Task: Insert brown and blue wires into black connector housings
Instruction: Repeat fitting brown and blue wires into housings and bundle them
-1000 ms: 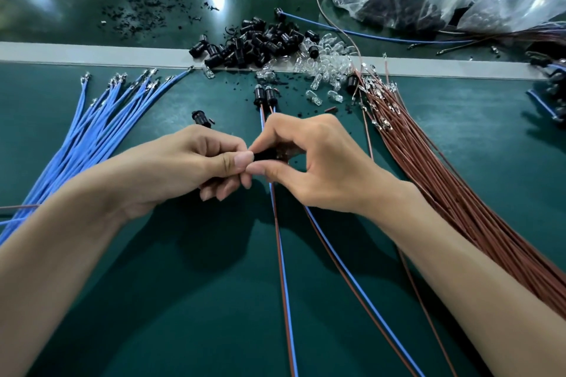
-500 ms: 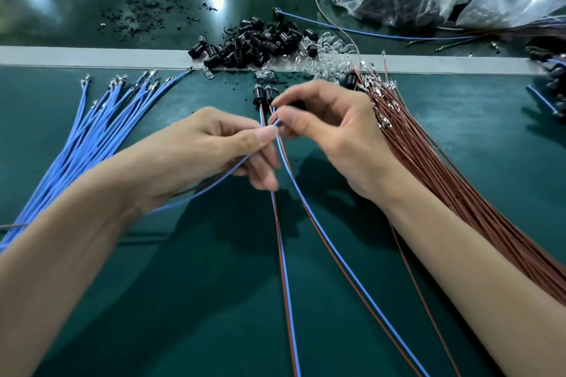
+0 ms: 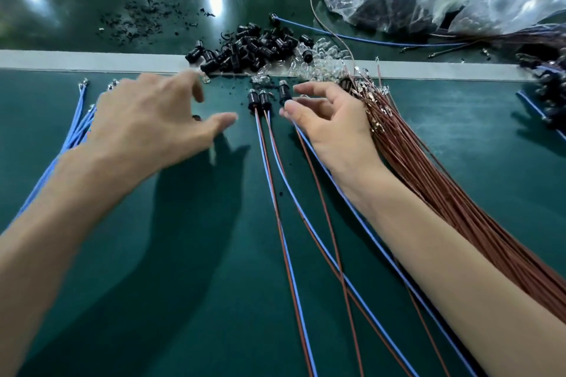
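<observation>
Cylindrical black housings [image 3: 265,100] are lying on smooth green desk [image 3: 183,269]; left hand [image 3: 144,122] being held spread, right hand [image 3: 330,122] loosely open, nothing being gripped.

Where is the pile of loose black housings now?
The pile of loose black housings lies top centre in the head view, across the pale strip, just left of the clear bulbs.

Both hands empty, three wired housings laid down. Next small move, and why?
Likely: left hand pinches the lone black housing beside its thumb. Both hands are open, holding nothing; the wired housings lie finished on the mat, and the right hand hovers by the brown wire bundle, ready for a wire.
</observation>
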`<control>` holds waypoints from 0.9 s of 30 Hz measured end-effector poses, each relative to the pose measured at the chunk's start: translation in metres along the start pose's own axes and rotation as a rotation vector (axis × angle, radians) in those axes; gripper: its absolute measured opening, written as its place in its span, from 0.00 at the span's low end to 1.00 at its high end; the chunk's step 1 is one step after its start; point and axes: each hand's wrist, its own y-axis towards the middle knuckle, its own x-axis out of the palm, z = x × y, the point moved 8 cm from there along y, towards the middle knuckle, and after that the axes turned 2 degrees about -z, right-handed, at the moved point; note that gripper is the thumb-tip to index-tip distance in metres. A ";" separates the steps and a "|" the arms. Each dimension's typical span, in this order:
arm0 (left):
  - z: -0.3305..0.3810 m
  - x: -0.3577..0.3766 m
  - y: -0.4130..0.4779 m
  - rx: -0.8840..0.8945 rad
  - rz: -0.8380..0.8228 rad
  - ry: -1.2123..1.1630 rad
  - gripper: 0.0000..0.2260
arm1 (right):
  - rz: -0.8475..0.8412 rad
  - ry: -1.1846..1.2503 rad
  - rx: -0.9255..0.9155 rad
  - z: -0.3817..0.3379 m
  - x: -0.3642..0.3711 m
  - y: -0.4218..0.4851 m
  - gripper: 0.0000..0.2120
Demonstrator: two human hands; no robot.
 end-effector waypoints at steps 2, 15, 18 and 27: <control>-0.015 0.017 0.004 -0.055 -0.108 0.026 0.20 | -0.070 -0.090 0.008 -0.001 0.008 -0.002 0.15; -0.047 -0.003 0.062 -0.123 0.287 -0.137 0.14 | -0.277 -0.492 -0.137 -0.010 0.031 -0.014 0.14; -0.019 0.019 0.067 -0.012 0.246 -0.235 0.15 | -0.268 -0.510 -0.167 -0.011 0.031 -0.016 0.14; -0.019 0.030 0.067 0.001 0.287 -0.284 0.07 | -0.012 -0.532 -0.274 -0.021 0.003 -0.006 0.07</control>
